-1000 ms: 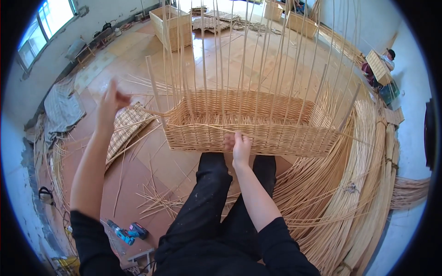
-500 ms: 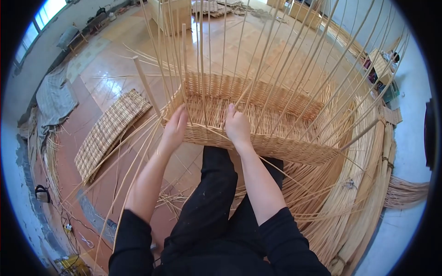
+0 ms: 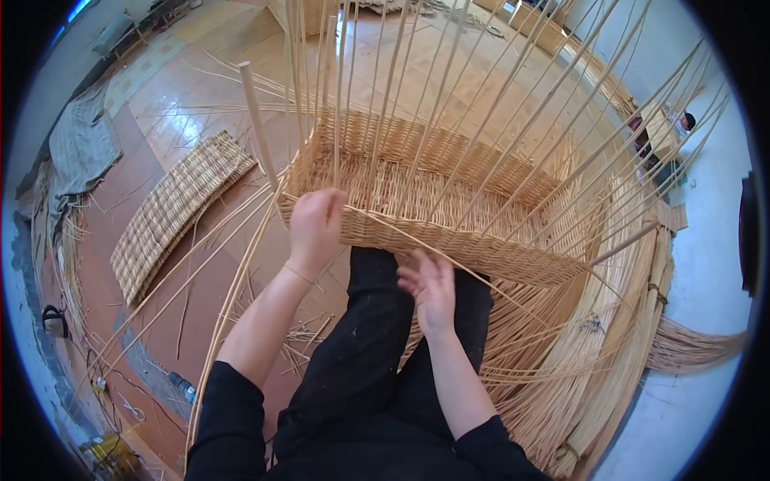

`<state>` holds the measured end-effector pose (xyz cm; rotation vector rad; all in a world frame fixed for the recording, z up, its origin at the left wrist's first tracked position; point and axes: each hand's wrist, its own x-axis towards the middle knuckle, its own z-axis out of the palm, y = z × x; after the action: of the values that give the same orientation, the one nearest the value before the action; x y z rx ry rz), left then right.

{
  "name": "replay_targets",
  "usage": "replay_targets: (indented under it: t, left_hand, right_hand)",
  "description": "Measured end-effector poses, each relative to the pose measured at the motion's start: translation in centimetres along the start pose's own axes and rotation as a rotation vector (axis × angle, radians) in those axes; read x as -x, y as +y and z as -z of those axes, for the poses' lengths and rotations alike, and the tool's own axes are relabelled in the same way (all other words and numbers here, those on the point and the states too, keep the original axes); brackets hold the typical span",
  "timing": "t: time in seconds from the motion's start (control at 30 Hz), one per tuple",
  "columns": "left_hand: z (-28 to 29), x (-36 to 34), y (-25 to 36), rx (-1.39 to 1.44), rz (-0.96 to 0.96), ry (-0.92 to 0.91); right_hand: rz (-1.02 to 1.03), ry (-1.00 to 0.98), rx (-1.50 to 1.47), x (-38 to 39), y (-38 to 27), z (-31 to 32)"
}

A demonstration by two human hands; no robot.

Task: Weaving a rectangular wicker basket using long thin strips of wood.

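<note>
A long woven wicker basket point(image 3: 449, 242) with many upright stakes is above my legs. My left hand point(image 3: 319, 224) is closed over the front rim near its left end, fingers gripping there, their tips partly hidden. My right hand point(image 3: 429, 289) has its fingers apart just below the front wall, beside a loose pale strand point(image 3: 400, 233) that runs diagonally along it. Long loose rods point(image 3: 233, 305) trail from the basket's left corner down past my left arm. A thicker wooden post point(image 3: 255, 112) rises at that corner.
A woven panel point(image 3: 176, 208) lies at left, a grey cloth point(image 3: 80, 160) beyond it. Rod bundles point(image 3: 609, 345) lie at right, a cordless tool point(image 3: 183, 389) lower left, and a box point(image 3: 293, 24) at the back. Another person point(image 3: 686, 124) is at far right.
My left hand came from the upper left onto the rim. My right hand left the rim, dropped below it and opened. The basket swung, its right end coming lower.
</note>
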<state>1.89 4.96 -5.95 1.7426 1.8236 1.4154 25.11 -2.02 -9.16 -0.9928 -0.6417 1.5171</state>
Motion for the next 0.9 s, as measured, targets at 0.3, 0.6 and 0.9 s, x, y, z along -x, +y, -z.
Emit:
replay_targets:
  t: [0.3, 0.6, 0.9]
  left_hand:
    - [-5.5, -0.7, -1.4, -0.046, 0.083, -0.445]
    - [-7.8, 0.1, -0.7, -0.227, -0.041, 0.065]
    - [-5.8, -3.9, -0.9, -0.186, 0.391, -0.584]
  right_hand:
    - [1.11, -0.027, 1.267, -6.4, -9.2, -9.6]
    - [1.154, -0.25, 1.113, -12.8, -10.9, -16.4]
    - [0.695, 0.06, 0.563, -6.4, -6.8, -4.5]
